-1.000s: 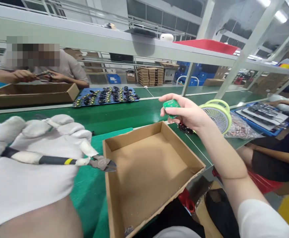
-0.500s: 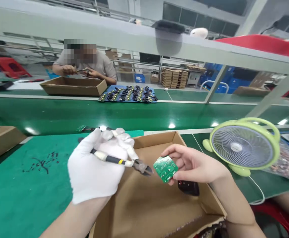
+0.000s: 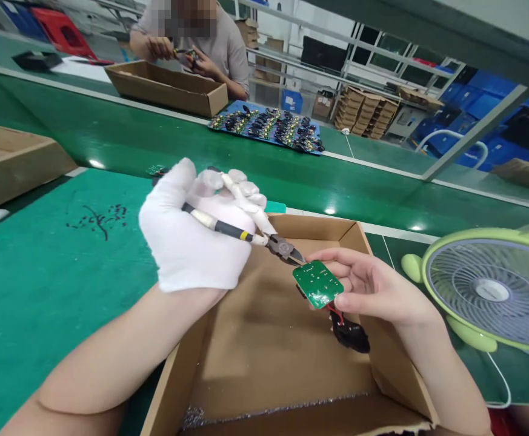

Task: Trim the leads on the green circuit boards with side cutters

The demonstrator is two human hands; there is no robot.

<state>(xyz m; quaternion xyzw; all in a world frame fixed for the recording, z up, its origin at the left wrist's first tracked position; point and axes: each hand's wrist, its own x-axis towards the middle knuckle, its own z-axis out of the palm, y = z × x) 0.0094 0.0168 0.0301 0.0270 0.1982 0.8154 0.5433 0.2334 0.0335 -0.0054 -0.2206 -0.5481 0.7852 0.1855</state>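
Red stool [image 3: 62, 33] beyond long green workbench [image 3: 382, 157]

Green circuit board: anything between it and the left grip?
Only the cutters that the left grip holds; their tips are at the upper-left edge of the green circuit board, contact unclear. Nothing else visible stands between.
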